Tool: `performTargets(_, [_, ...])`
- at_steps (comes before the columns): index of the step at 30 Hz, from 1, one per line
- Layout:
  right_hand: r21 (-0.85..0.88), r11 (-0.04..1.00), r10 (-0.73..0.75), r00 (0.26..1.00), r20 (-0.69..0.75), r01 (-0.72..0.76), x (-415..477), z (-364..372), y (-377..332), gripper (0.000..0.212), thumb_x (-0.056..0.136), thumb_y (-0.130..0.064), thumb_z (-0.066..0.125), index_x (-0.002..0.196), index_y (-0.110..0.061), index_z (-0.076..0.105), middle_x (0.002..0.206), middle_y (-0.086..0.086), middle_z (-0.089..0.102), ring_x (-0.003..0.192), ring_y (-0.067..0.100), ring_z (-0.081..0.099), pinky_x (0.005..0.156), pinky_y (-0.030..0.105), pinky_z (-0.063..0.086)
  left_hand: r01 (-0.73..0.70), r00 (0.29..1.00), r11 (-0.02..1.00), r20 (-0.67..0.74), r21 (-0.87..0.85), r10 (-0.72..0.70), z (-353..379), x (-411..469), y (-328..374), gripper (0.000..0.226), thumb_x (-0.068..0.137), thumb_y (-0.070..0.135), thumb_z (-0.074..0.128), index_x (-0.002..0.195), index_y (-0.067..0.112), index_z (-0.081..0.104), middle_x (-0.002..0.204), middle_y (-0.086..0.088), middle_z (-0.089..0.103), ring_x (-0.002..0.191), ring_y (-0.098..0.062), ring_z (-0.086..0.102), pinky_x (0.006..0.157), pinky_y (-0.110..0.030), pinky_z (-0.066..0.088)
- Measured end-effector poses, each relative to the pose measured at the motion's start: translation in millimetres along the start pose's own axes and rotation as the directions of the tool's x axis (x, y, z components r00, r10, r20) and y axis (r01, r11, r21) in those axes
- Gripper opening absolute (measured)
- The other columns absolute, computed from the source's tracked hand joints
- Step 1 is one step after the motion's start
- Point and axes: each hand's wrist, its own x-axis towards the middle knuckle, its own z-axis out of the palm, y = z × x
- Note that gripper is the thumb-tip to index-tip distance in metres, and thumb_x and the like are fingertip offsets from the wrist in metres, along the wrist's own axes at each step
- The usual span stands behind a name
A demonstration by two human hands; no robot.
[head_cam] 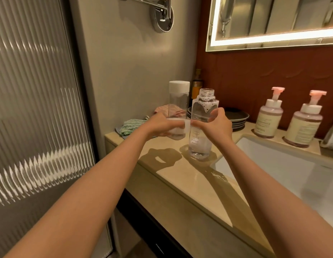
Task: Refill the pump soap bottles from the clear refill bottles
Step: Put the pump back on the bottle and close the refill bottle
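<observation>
We stand at the counter (pixel 190 183) by the sink (pixel 270 164), and we judge ourselves to be between pours, sorting out the refill bottles rather than filling anything. The nearer pump bottle (pixel 270 119) and the farther pump bottle (pixel 304 127) stand well off to the right of our right hand (pixel 218 124), both with their pumps on. So the next move likely calls for unscrewing a pump and carrying a refill bottle across to it.

The capped bottle (pixel 178 103) is upright in our left hand (pixel 160 126), whose fingers wrap its lower part. It seems to hang just above the counter, and we cannot tell how much it holds. The open bottle (pixel 200 144) stands on the counter just beside it, with our right hand's thumb and fingers curled round its middle. It looks nearly spent, with a little liquid low down and foam under the neck, so the capped one probably needs opening first.
</observation>
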Motion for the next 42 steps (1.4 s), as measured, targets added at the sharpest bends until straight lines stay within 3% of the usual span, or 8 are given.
performTargets(5, [0.027, 1.0, -0.012, 0.999, 0.047, 0.011, -9, -7, 0, 0.073, 0.07, -0.046, 0.077, 0.125, -0.011, 0.044, 0.113, 0.003, 0.057, 0.092, 0.013, 0.048, 0.073, 0.026, 0.038, -0.044, 0.987, 0.993, -0.157, -0.106, 0.027, -3, 14, 22, 0.055, 0.077, 0.041, 0.066, 0.117, 0.007, 0.048, 0.109, -0.01, 0.06, 0.088, -0.02, 0.062, 0.072, -0.032, 0.054])
performTargets(10, [0.033, 0.999, -0.013, 0.998, 0.056, 0.011, -11, -10, -1, 0.074, 0.07, -0.046, 0.077, 0.127, -0.012, 0.043, 0.117, 0.004, 0.058, 0.094, 0.013, 0.049, 0.075, 0.025, 0.039, -0.168, 0.963, 0.979, -0.231, -0.112, 0.138, -6, 20, 46, 0.043, 0.08, 0.04, 0.062, 0.114, 0.016, 0.051, 0.104, -0.005, 0.06, 0.081, -0.017, 0.058, 0.067, -0.028, 0.047])
performTargets(16, [0.028, 1.0, 0.001, 0.997, 0.08, -0.004, -11, -13, -4, 0.073, 0.07, -0.045, 0.077, 0.126, -0.012, 0.044, 0.118, 0.003, 0.057, 0.093, 0.011, 0.045, 0.073, 0.026, 0.036, -0.199, 0.961, 0.98, -0.204, -0.028, 0.19, -4, 22, 74, 0.065, 0.085, 0.041, 0.058, 0.138, 0.015, 0.033, 0.127, -0.009, 0.049, 0.106, -0.025, 0.055, 0.077, -0.033, 0.052])
performTargets(20, [0.025, 1.0, 0.015, 0.995, 0.098, -0.018, -13, -14, -6, 0.073, 0.07, -0.043, 0.077, 0.128, -0.013, 0.044, 0.12, 0.005, 0.057, 0.104, 0.017, 0.051, 0.074, 0.026, 0.037, -0.228, 0.954, 0.974, -0.201, -0.004, 0.222, -2, 21, 88, 0.058, 0.085, 0.039, 0.061, 0.128, 0.014, 0.031, 0.116, -0.005, 0.043, 0.104, -0.023, 0.054, 0.076, -0.029, 0.051])
performTargets(26, [0.042, 0.998, 0.034, 0.988, 0.15, -0.04, -16, -18, -8, 0.074, 0.071, -0.04, 0.078, 0.13, -0.014, 0.042, 0.126, 0.006, 0.056, 0.114, 0.022, 0.052, 0.077, 0.028, 0.038, -0.271, 0.95, 0.871, -0.034, 0.41, 0.311, 9, 12, 110, 0.046, 0.084, 0.041, 0.061, 0.121, 0.014, 0.058, 0.114, -0.005, 0.056, 0.101, -0.021, 0.055, 0.07, -0.025, 0.044])
performTargets(33, [0.029, 0.998, 0.059, 0.988, 0.145, -0.064, -21, -18, -14, 0.068, 0.073, -0.037, 0.078, 0.126, -0.013, 0.043, 0.126, 0.005, 0.055, 0.114, 0.023, 0.051, 0.075, 0.027, 0.037, -0.299, 0.946, 0.787, 0.061, 0.54, 0.318, 12, 5, 115, 0.02, 0.088, 0.022, 0.052, 0.103, 0.011, 0.06, 0.102, -0.006, 0.053, 0.093, -0.021, 0.048, 0.063, -0.023, 0.035])
performTargets(36, [0.03, 0.997, 0.07, 0.986, 0.15, -0.075, -22, -20, -16, 0.067, 0.073, -0.035, 0.077, 0.126, -0.012, 0.042, 0.126, 0.006, 0.054, 0.114, 0.024, 0.051, 0.076, 0.028, 0.036, -0.297, 0.953, 0.768, 0.122, 0.567, 0.278, 11, 2, 118, 0.027, 0.088, 0.015, 0.047, 0.113, 0.012, 0.058, 0.104, -0.008, 0.051, 0.094, -0.023, 0.047, 0.07, -0.028, 0.036])
performTargets(42, [0.013, 0.997, 0.078, 0.986, 0.147, -0.081, -25, -19, -18, 0.069, 0.075, -0.035, 0.077, 0.127, -0.011, 0.04, 0.128, 0.008, 0.053, 0.115, 0.026, 0.051, 0.077, 0.03, 0.038, -0.243, 0.958, 0.622, 0.085, 0.745, 0.273, 14, 0, 124, 0.031, 0.092, 0.033, 0.046, 0.119, 0.021, 0.056, 0.109, -0.004, 0.052, 0.1, -0.022, 0.048, 0.082, -0.034, 0.04])
